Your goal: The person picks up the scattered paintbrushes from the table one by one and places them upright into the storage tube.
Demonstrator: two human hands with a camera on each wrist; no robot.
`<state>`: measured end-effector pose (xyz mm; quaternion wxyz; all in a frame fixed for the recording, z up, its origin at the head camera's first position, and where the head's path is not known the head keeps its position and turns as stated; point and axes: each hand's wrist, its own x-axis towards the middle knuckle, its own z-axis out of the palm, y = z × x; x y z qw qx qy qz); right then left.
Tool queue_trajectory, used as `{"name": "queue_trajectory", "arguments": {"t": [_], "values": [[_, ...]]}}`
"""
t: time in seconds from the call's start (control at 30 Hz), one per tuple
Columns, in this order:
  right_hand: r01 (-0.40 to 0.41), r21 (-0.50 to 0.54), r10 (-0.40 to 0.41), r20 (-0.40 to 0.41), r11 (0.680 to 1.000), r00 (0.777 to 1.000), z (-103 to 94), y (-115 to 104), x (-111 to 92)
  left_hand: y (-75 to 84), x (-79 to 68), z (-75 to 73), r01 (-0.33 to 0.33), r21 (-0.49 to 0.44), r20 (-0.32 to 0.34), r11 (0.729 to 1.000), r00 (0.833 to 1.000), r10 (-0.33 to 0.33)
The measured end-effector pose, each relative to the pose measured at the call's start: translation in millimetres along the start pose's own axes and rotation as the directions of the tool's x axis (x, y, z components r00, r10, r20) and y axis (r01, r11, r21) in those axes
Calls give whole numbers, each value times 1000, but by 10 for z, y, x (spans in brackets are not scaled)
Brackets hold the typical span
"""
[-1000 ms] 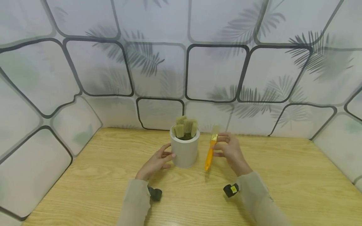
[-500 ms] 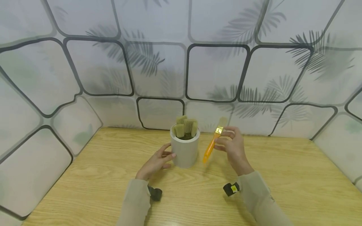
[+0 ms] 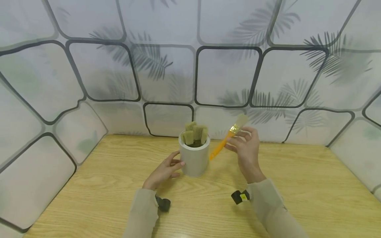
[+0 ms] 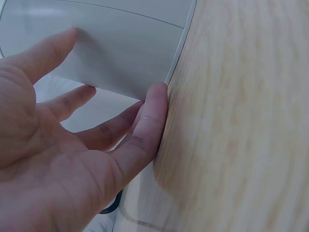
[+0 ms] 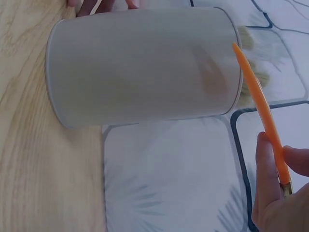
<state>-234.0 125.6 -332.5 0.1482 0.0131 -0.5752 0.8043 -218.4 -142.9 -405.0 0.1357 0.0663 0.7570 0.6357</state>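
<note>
A white cylindrical pot [image 3: 193, 162] stands upright on the table, with several pale bristle heads [image 3: 194, 132] showing above its rim. My left hand [image 3: 163, 171] rests against the pot's left side, its fingers apart. In the left wrist view the thumb touches the pot wall [image 4: 120, 53] and the other fingertips lie along its side and lower edge. To the right of the pot, my right hand [image 3: 247, 148] pinches a paintbrush [image 3: 223, 142] by its orange handle, near the gold metal ferrule. The brush is tilted, bristles up and right, handle end down towards the pot.
The light wood-grain table [image 3: 196, 211] runs back to a pale wall covering [image 3: 226, 76] with dark outlines and leaf prints, which also closes off the left and right sides. A small black camera [image 3: 163, 204] sits at the left wrist, another black camera [image 3: 238, 197] at the right.
My right hand has lifted the paintbrush and turned it from nearly upright to a steep slant, its handle end swinging left and up towards the pot. My left hand and the pot have stayed still.
</note>
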Motion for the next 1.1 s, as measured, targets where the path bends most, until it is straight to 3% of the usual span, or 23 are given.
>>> {"name": "queue_trajectory", "arguments": {"t": [0.23, 0.43, 0.6, 0.8, 1.03, 1.1], "values": [[168, 82, -165, -33, 982, 986, 169, -58, 3, 11, -6, -3, -9, -4, 6, 1000, 1000, 9], [307, 84, -306, -15, 948, 952, 347, -84, -33, -1, -12, -7, 1, 1, -9, 1000, 1000, -1], [414, 17, -414, 20, 910, 910, 478, -63, -62, -2, -13, -8, -3, 1, -8, 1000, 1000, 3], [547, -130, -545, 54, 827, 836, 604, 3, -77, 3, -11, -15, -6, -2, 0, 1000, 1000, 6], [696, -312, -664, 217, 647, 715, 624, 127, -114, -6, -14, -27, -21, 5, 29, 1000, 999, 21], [716, -311, -679, 235, 625, 695, 612, 139, -124, -7, -13, -26, -20, 4, 29, 1000, 999, 20]]}}
